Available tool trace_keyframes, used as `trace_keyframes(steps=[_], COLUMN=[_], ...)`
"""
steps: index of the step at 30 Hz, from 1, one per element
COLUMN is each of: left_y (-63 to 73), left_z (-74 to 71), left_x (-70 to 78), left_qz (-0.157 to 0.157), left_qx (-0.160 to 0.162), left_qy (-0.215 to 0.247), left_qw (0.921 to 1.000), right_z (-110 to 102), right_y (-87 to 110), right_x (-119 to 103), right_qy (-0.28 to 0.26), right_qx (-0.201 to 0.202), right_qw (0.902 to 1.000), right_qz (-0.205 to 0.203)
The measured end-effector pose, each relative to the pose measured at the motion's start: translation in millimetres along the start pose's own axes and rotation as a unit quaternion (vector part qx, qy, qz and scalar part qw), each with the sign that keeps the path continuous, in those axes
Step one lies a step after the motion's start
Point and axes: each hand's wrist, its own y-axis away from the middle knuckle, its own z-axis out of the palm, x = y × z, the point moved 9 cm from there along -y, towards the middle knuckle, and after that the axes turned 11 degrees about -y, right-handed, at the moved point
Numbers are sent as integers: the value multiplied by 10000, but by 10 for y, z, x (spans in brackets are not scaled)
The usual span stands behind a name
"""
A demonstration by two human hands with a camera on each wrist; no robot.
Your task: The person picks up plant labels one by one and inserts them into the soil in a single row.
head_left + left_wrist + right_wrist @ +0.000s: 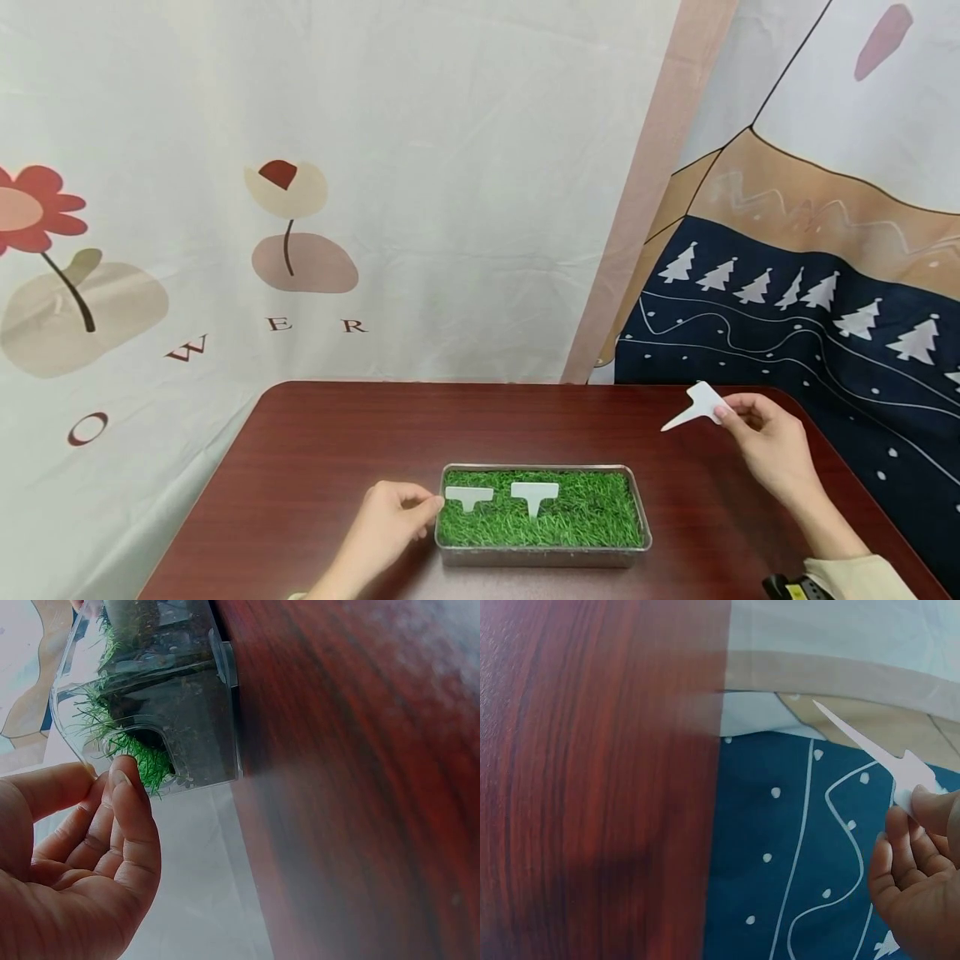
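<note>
A clear rectangular plastic tray (pixel 543 558) filled with green artificial grass (pixel 585 508) stands on the table. My left hand (pixel 393 521) pinches its left rim between thumb and fingers, as the left wrist view shows from close up. Two white T-shaped plant labels stand in the grass: one label (pixel 469 495) near the left end, the other label (pixel 535 492) left of the middle. Out to the right, above the table, my right hand (pixel 772 446) pinches a third white plant label (pixel 855 735) by its wide head, its pointed stem aimed left.
The dark red wooden table (pixel 337 433) has its back edge against a pale printed curtain (pixel 465 208). A navy cloth with white trees (pixel 817 333) hangs behind the right side, beyond the table's edge. A dark band (pixel 795 587) circles the right wrist.
</note>
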Motion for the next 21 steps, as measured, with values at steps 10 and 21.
trace_keyframes(steps=[10,21], left_y=[-1,-3], left_z=[-3,-4], left_x=[0,2], left_qz=[10,1], left_qx=[-7,-21], left_qy=[6,32], left_qw=[10000,10000], right_z=[-15,47], right_y=[95,213], right_x=[-201,-331], right_qy=[-110,-140], right_qx=[165,171], right_qw=[9998,9997], right_qz=[-79,107])
